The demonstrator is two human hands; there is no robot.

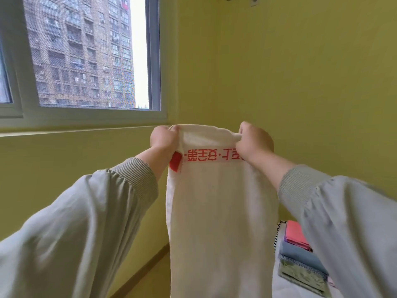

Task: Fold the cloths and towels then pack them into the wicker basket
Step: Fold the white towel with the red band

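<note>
A white towel (221, 211) with a band of red characters near its top hangs straight down in front of me, held up in the air. My left hand (163, 139) grips its top left corner and my right hand (254, 141) grips its top right corner. The towel's lower end runs out of the bottom of the view. A stack of folded cloths (300, 252), pink on top, then blue and green patterned ones, lies at the lower right, partly hidden by my right sleeve. No wicker basket is in view.
A yellow wall (300, 82) stands close ahead, with a window (86, 54) at the upper left and its sill below. A strip of floor with a skirting board (148, 263) shows at the lower middle.
</note>
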